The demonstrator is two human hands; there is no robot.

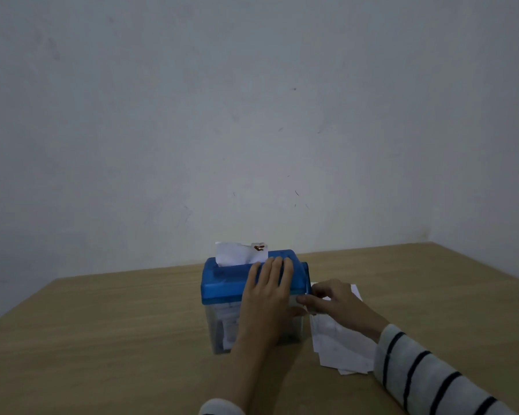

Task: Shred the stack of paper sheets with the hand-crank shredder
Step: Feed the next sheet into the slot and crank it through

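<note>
Pale, scuffed wall behind a wood-grain table (102, 319). At its middle stands a boxy shredder (231, 283) (glossy blue plastic lid, clear bin below) with a creased white sheet (237, 253) poking from the slot. Left hand (267, 295) lies flat on the lid, fingers straight. Right hand (333, 304) pinches the crank (306, 286) at the shredder's side, above loose paper sheets (342, 345).

My left hand (267, 290) rests on the shredder (222, 283), centred on the table (102, 339); the paper stack (339, 345) lies just right, under my right hand (334, 304).
</note>
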